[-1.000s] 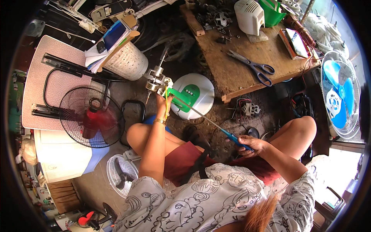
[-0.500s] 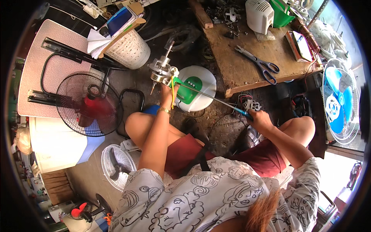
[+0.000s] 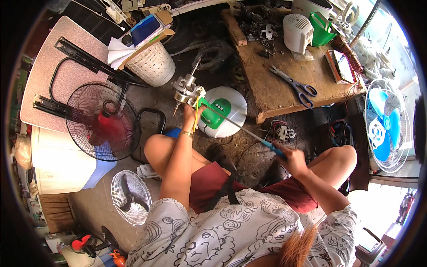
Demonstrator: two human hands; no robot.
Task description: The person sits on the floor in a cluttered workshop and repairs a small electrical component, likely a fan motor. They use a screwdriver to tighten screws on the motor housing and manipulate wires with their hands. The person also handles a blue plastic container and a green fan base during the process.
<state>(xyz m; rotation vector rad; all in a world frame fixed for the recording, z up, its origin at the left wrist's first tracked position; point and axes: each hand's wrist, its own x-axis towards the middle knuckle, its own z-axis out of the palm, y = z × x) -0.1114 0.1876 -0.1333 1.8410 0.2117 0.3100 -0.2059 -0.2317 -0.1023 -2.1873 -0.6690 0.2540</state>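
Observation:
A bare electric fan motor (image 3: 185,90) with a long metal shaft sits atop a green neck, and yellow wire hangs beside it. Under it stands the round white fan base (image 3: 233,100) with a green control panel. My left hand (image 3: 189,116) is closed round the neck just below the motor. In my right hand (image 3: 292,159) is the blue handle of a long screwdriver (image 3: 242,128). The blade slants up and left across the base, its tip at the neck beside my left hand. My left fingers hide part of the neck.
At upper right, a wooden table (image 3: 253,84) holds large scissors (image 3: 296,85), a white plastic housing (image 3: 298,33) and a green container (image 3: 321,29). A caged fan with red parts (image 3: 102,120) stands left, a blue-bladed fan (image 3: 388,124) right. A white wicker basket (image 3: 153,64) is beyond.
My right hand and the screwdriver handle have moved down and slightly left, so the shaft slants more steeply. My left hand keeps its hold on the neck. The whole view has shifted a little.

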